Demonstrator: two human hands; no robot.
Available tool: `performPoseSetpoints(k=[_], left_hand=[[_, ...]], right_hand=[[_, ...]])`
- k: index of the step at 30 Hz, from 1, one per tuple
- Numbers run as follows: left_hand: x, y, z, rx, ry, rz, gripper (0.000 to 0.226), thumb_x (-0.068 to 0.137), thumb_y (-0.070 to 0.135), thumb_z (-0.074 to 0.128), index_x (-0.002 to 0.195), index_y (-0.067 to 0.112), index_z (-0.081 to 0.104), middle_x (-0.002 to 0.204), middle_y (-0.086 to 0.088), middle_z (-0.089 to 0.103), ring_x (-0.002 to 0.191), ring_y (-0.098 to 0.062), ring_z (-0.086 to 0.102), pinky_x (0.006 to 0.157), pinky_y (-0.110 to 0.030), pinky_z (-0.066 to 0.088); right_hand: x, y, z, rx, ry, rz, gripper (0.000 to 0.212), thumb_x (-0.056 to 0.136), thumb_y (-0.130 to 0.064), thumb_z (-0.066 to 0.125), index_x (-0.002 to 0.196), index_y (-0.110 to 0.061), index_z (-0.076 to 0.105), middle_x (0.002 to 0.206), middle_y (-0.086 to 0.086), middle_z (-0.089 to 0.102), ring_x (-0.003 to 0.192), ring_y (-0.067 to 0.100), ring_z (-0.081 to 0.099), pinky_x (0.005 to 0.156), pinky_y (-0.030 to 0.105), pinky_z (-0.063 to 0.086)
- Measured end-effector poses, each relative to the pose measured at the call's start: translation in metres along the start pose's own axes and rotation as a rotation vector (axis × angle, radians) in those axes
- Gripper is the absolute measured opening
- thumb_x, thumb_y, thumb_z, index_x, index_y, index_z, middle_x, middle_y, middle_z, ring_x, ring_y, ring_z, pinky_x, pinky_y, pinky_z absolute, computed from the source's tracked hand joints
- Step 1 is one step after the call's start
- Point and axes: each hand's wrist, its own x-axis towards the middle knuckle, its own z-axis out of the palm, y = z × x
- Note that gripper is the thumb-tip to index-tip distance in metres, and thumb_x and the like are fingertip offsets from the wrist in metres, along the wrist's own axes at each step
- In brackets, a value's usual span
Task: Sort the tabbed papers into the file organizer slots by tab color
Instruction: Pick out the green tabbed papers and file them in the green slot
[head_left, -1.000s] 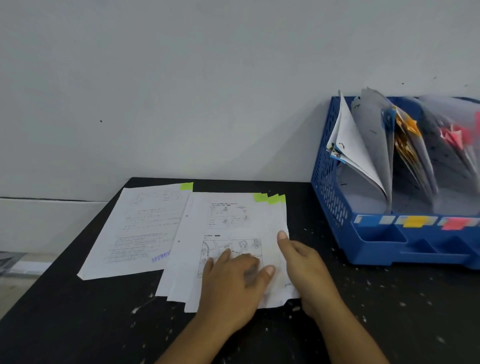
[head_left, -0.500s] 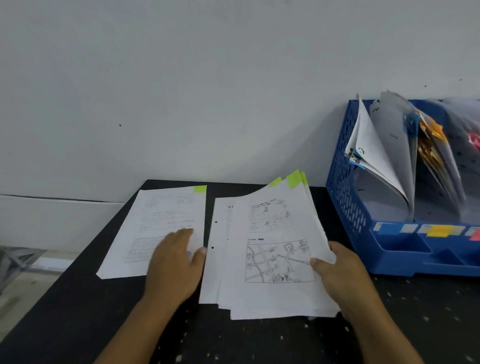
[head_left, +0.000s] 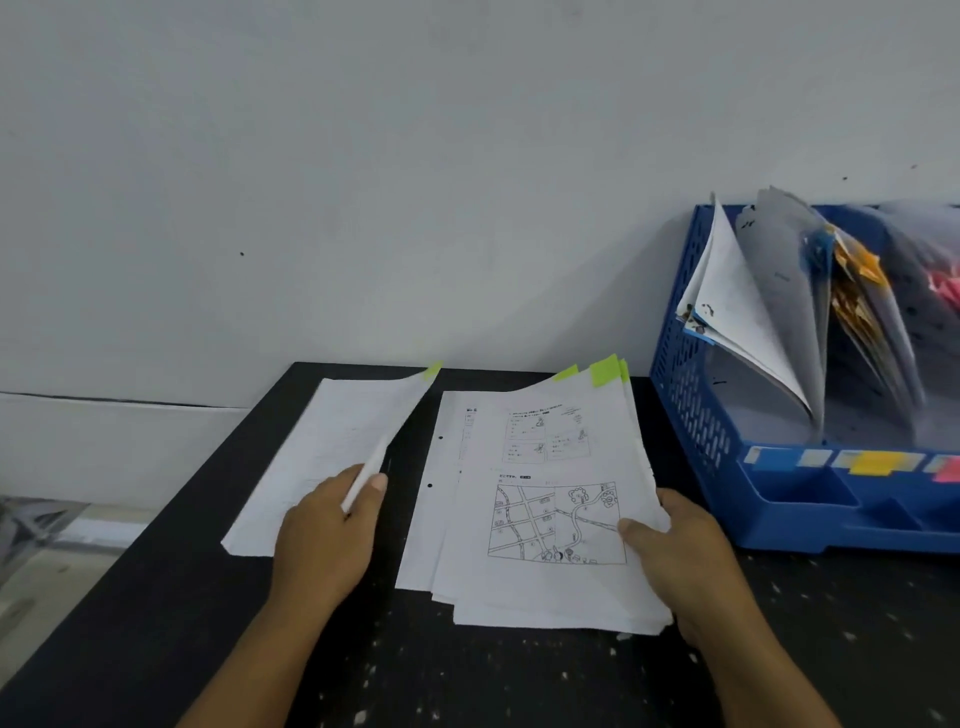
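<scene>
A person's left hand (head_left: 332, 530) lifts the right edge of a single green-tabbed sheet (head_left: 332, 447) off a black table (head_left: 156, 597), while the right hand (head_left: 675, 551) steadies a loose stack of green-tabbed papers (head_left: 545, 499) just beside it; the blue file organizer (head_left: 779, 499) stands to the right against the wall, its slots already holding blue-, orange- and pink-tabbed papers; the risk from here, as it appears, is that the fanned stack slides apart or a thin sheet creases when raised one-handed by its edge, and that green sheets end up in a slot marked for another colour, since no green label shows on the organizer's front; the left fingers are curled, pinching the sheet's edge between thumb and forefinger; the right thumb presses on top of the stack's right edge, the other fingers hidden beneath, so their spread cannot be told
</scene>
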Motion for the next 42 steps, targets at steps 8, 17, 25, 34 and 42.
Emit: performPoseSetpoints(k=[8,17,25,34,42], left_hand=[[-0.049,0.063,0.035,-0.061,-0.258,0.226,0.052,0.091,0.059,0.043,0.133,0.031,0.053,0.130,0.015,0.054,0.121,-0.005,0.048,0.097,-0.019,0.036],[-0.075,0.080,0.056,0.227,-0.469,0.357,0.090,0.067,0.089,0.017,0.129,0.035,0.053,0.141,0.023,0.044,0.135,-0.005,0.028,0.111,-0.026,0.020],[-0.022,0.039,0.035,-0.139,-0.020,-0.056,0.079,0.077,0.051,0.070,0.144,0.030,0.034,0.145,0.005,0.040,0.135,-0.018,0.037,0.108,-0.044,0.037],[0.010,0.042,-0.007,-0.785,-0.170,-0.226,0.064,0.071,0.043,0.078,0.129,0.030,0.052,0.117,0.006,0.068,0.104,-0.016,0.067,0.087,-0.039,0.054],[0.006,0.062,-0.024,-0.875,-0.364,-0.088,0.035,0.082,0.010,0.070,0.116,0.019,0.064,0.109,-0.004,0.072,0.097,-0.025,0.070,0.084,-0.047,0.055]], right_hand=[[-0.008,-0.005,0.013,-0.006,-0.055,-0.023,0.011,0.096,-0.016,0.055,0.093,-0.025,0.061,0.093,-0.009,0.065,0.082,0.009,0.062,0.060,0.022,0.046],[-0.014,-0.012,0.013,0.156,-0.130,-0.001,0.004,0.092,-0.029,0.064,0.094,-0.026,0.065,0.090,-0.006,0.073,0.082,0.012,0.069,0.068,0.033,0.056],[-0.019,-0.019,0.005,0.211,-0.203,-0.077,0.019,0.091,-0.017,0.066,0.103,-0.032,0.061,0.095,-0.010,0.073,0.081,0.007,0.072,0.057,0.019,0.054],[-0.027,-0.032,-0.005,0.387,-0.338,-0.238,0.026,0.088,-0.010,0.066,0.112,-0.019,0.062,0.105,0.002,0.074,0.093,0.020,0.072,0.073,0.032,0.059],[-0.024,-0.040,-0.016,0.313,-0.434,-0.240,0.039,0.082,-0.010,0.073,0.116,-0.022,0.060,0.101,-0.003,0.075,0.092,0.016,0.072,0.072,0.026,0.058]])
